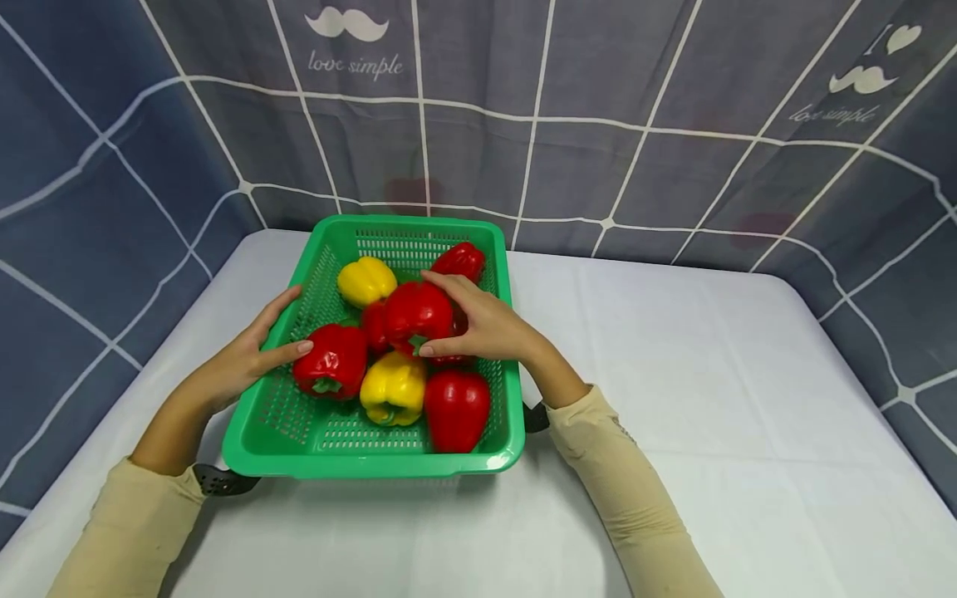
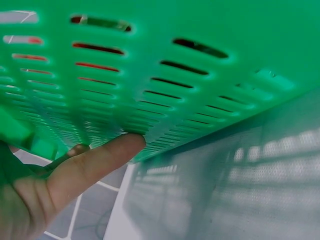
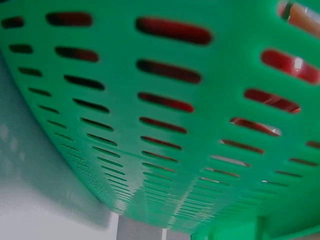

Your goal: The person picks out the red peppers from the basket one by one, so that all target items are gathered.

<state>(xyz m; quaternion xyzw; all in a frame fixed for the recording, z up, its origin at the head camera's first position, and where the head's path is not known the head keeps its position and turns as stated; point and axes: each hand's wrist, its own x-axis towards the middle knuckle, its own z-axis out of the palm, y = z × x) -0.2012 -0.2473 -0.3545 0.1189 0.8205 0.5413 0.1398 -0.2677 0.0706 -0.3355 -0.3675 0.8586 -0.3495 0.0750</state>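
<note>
A green slotted plastic basket (image 1: 336,465) holds several red and yellow bell peppers. My right hand (image 1: 486,324) grips a red bell pepper (image 1: 417,314) near the basket's middle, its thumb by the green stem. At the left rim, my left hand (image 1: 250,349) holds the basket, thumb over the edge by another red bell pepper (image 1: 332,361). In the left wrist view, fingers (image 2: 100,162) lie along the basket's outer wall. Around the gripped pepper are a yellow bell pepper (image 1: 394,389), a second yellow one (image 1: 366,281) and a red one (image 1: 458,411).
The basket stands on a white-covered table (image 1: 710,399). Behind it and at both sides hangs a grey-blue curtain (image 1: 478,158) with white grid lines. At the basket's far right corner lies a red pepper (image 1: 462,260). Through the wall slots, the right wrist view shows red.
</note>
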